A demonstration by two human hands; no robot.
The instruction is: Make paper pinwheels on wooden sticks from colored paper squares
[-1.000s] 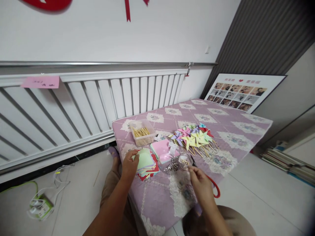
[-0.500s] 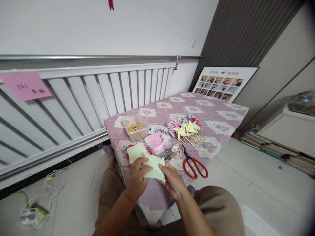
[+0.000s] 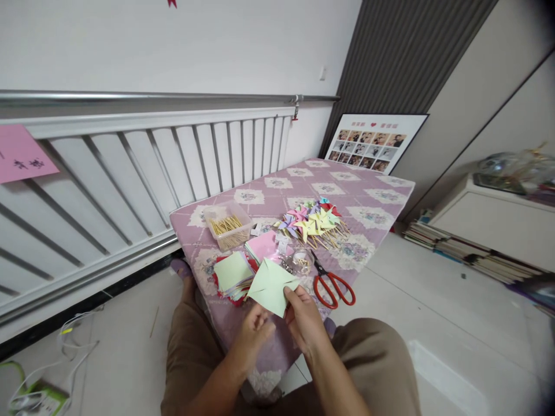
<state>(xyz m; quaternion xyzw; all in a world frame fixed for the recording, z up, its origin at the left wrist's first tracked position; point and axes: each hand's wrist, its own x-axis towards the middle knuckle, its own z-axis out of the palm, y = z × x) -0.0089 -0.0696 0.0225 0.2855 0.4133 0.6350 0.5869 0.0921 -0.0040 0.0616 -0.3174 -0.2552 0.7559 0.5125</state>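
Note:
My right hand [image 3: 303, 318] pinches a pale green square of paper [image 3: 271, 283] near its right-hand corner. Slits run inward from the paper's corners. Just below the sheet's lower left edge is my left hand [image 3: 255, 329], its fingers curled in and no object visible in them. Behind the held sheet, to the left, lies a stack of coloured paper squares [image 3: 234, 271], pale green on top with red underneath. Pink paper [image 3: 262, 245] lies further back. To the right, red-handled scissors [image 3: 332, 286] rest on the table, blades pointing away from me.
Finished paper pinwheels on sticks [image 3: 312, 222] lie in a pile on the cloth-covered table [image 3: 281, 352]. A clear plastic box [image 3: 229, 225] of sticks stands at left. Small metal pieces [image 3: 286, 264] lie beside a small round container [image 3: 302, 262]. A white radiator [image 3: 195, 156] lines the wall.
My left hand has let go of the green paper and drawn down below it. The sheet has turned flatter towards me in my right hand. The view has shifted right.

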